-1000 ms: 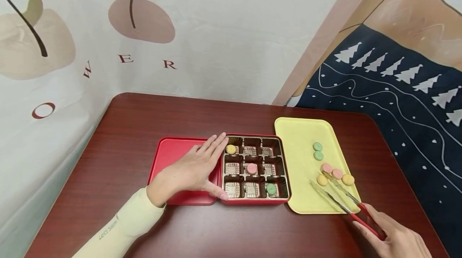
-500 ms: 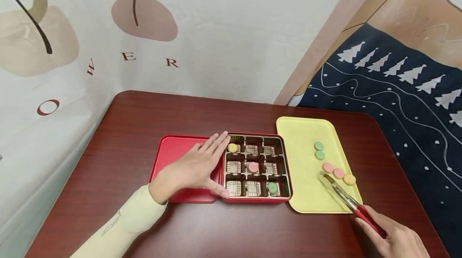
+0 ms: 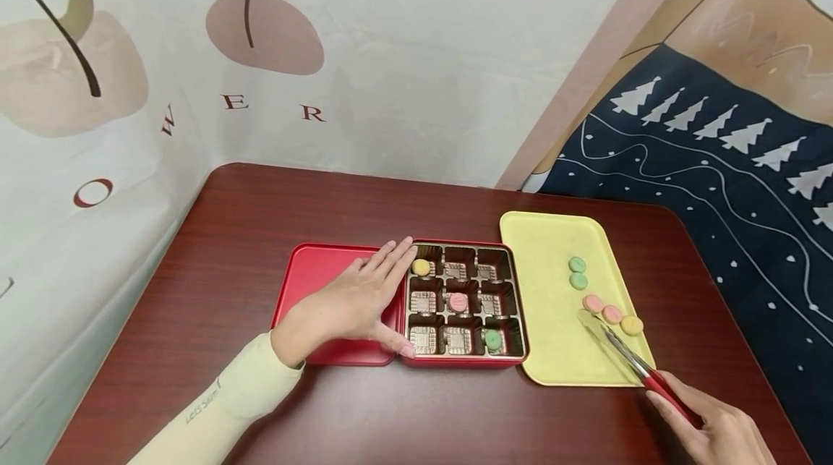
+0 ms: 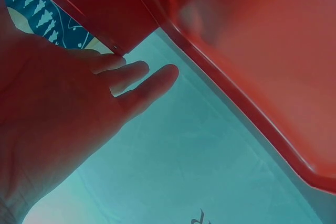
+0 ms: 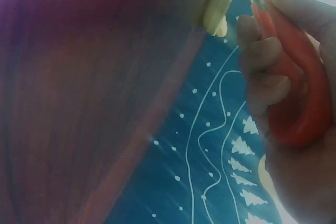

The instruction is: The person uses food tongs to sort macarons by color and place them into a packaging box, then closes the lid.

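My right hand (image 3: 719, 421) grips red-handled tongs (image 3: 670, 394) over the yellow tray (image 3: 549, 356). Their arms are together and the pale tips point at the tray's middle; whether a macaron is between them I cannot tell. In the right wrist view, fingers curl round the red handle (image 5: 310, 87). Pink macarons (image 3: 593, 304), a yellow macaron (image 3: 632, 325) and green macarons (image 3: 577, 272) lie on the tray. With fingers spread, my left hand (image 3: 351, 300) rests along the left edge of a red box (image 3: 468, 361). Inside its divided insert sit single yellow (image 3: 421, 267), pink (image 3: 458, 302) and green macarons (image 3: 493, 339).
A red lid (image 3: 315, 270) lies left of the box, partly under my left hand. The tray stands close against the box's right side. Behind the brown table (image 3: 364, 197) hang a white printed cloth (image 3: 416, 89) and a dark blue tree-patterned one (image 3: 703, 154).
The tongs' arms have come together where a yellow macaron lay, and it no longer shows on the tray. My left hand stays at the box. The head view has shifted slightly.
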Available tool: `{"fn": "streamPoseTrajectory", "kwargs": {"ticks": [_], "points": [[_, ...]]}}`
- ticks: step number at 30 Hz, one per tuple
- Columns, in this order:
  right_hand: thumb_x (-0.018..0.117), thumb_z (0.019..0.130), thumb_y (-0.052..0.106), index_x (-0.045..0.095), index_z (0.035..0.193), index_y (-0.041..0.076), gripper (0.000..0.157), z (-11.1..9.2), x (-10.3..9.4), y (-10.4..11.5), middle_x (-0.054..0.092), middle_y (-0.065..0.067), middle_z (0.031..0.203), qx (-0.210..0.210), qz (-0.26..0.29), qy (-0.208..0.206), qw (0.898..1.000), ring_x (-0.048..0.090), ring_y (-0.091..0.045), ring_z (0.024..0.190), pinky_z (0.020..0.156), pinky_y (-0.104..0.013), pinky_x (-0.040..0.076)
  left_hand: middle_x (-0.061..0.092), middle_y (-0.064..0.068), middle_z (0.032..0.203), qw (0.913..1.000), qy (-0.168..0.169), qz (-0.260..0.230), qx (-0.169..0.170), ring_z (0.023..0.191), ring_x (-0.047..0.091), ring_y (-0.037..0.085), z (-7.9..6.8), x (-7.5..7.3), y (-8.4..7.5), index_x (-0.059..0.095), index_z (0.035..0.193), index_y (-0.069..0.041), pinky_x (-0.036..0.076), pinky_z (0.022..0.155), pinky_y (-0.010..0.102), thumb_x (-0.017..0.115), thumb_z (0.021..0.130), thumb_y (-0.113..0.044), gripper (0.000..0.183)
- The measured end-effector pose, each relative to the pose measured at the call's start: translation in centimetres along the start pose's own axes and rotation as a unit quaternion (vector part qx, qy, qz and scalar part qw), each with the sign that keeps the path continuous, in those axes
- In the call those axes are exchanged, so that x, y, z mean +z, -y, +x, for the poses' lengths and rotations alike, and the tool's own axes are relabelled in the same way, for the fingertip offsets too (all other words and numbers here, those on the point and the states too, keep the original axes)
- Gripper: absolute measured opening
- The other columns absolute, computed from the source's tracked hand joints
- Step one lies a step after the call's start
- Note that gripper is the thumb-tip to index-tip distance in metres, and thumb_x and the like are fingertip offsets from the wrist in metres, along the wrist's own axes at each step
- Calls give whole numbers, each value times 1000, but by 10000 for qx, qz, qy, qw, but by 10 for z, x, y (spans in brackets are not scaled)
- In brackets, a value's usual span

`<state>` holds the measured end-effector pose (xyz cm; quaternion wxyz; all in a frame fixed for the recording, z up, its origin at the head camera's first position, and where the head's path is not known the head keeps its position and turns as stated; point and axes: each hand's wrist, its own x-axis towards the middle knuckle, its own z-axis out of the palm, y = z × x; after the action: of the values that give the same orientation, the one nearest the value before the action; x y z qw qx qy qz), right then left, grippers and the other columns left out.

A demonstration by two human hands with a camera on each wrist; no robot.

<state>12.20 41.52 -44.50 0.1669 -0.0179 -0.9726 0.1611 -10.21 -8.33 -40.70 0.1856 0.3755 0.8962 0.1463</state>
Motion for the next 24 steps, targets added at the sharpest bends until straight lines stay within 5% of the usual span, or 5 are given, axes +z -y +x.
{"fn": "streamPoseTrajectory", "kwargs": {"ticks": [4,7,11,18,24], "points": [[96,82,10,81,124,2,45,6,-3,-2,78,-23,99,24,175,-31,9998,41,3,58,48,-18,27,-3,14,183,10000,-23,3,5,166,3,39,0,0,0,1,175,-5,25,126,66,82,73,-85,153],[95,81,7,81,123,0,45,13,-6,-2,78,-25,102,-48,191,19,9998,42,2,59,48,-17,27,-3,14,183,10000,-17,-5,7,166,3,39,1,0,0,1,175,-5,24,126,65,82,73,-85,153],[95,82,7,82,123,0,44,30,-10,2,79,-23,107,-262,206,57,9994,50,19,75,55,-10,36,-2,15,183,10000,0,6,11,166,4,40,1,1,1,1,175,-5,25,126,64,81,73,-85,153],[94,74,-5,83,125,4,53,70,-16,16,67,21,127,-1169,580,-237,9912,54,27,111,77,-5,49,-1,16,182,10000,10,-11,30,166,5,40,-1,1,1,4,175,-3,25,126,64,83,74,-83,151],[93,75,-7,82,127,4,54,100,-15,38,78,-10,118,-1322,827,-104,9877,59,19,90,60,-9,44,0,16,182,10000,15,15,24,166,6,41,-2,-1,-2,5,175,-3,26,126,64,84,74,-82,151]]}}
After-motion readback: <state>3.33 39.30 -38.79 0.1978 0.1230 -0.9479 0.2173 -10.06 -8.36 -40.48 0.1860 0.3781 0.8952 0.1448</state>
